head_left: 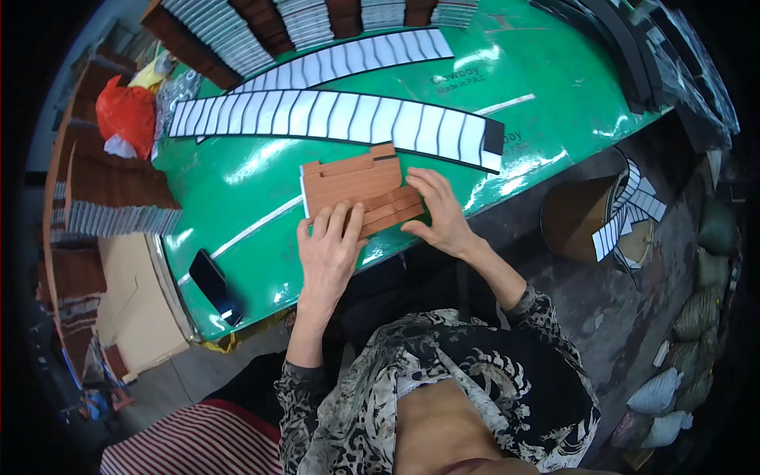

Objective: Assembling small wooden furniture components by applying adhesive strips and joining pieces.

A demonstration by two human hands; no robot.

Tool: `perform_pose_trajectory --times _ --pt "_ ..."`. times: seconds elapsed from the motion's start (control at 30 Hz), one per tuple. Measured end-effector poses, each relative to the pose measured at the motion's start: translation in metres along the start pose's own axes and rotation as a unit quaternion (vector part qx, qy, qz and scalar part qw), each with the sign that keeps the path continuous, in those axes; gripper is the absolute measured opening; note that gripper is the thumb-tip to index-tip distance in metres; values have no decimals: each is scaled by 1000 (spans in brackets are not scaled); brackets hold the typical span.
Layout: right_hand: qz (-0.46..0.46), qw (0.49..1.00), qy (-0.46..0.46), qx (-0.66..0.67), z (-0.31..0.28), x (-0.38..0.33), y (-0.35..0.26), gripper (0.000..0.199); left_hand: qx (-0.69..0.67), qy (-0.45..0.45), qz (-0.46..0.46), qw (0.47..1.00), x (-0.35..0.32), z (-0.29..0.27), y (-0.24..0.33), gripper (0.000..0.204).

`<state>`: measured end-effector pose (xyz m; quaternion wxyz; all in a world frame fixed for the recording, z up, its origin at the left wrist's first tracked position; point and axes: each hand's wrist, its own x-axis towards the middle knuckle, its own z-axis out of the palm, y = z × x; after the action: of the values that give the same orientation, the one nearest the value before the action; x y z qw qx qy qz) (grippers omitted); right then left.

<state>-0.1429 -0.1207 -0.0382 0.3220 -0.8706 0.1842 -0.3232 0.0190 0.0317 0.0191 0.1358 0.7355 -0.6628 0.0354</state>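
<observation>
A stack of brown wood-grain sheets (348,184) with a white edge lies on the green table (261,198), near its front edge. My left hand (328,247) rests flat on the stack's near left corner, fingers spread. My right hand (439,212) presses fingertips on smaller brown strips (393,210) at the stack's near right side. Neither hand has anything lifted off the table.
Two long curved strips of silver-white segmented pieces (332,115) lie beyond the stack. A black phone (214,285) sits at the table's left front. Stacks of brown and silver pieces (237,28) line the far edge. A red bag (127,115) is far left, a brown bin (586,218) right.
</observation>
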Motion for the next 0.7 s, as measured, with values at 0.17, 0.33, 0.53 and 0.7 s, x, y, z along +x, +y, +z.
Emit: perform_pose_trajectory --times 0.17,0.33,0.53,0.7 --pt "111 987 94 -64 -78 17 42 25 52 16 -11 998 10 -5 7 60" --pt "92 976 -43 -190 -118 28 83 24 22 7 -2 1000 25 4 14 66" --pt "73 956 -129 -254 -116 35 97 27 19 -15 -10 1000 26 7 14 67" --pt "-22 932 -192 -305 -116 35 105 21 5 -26 -12 1000 27 6 13 65"
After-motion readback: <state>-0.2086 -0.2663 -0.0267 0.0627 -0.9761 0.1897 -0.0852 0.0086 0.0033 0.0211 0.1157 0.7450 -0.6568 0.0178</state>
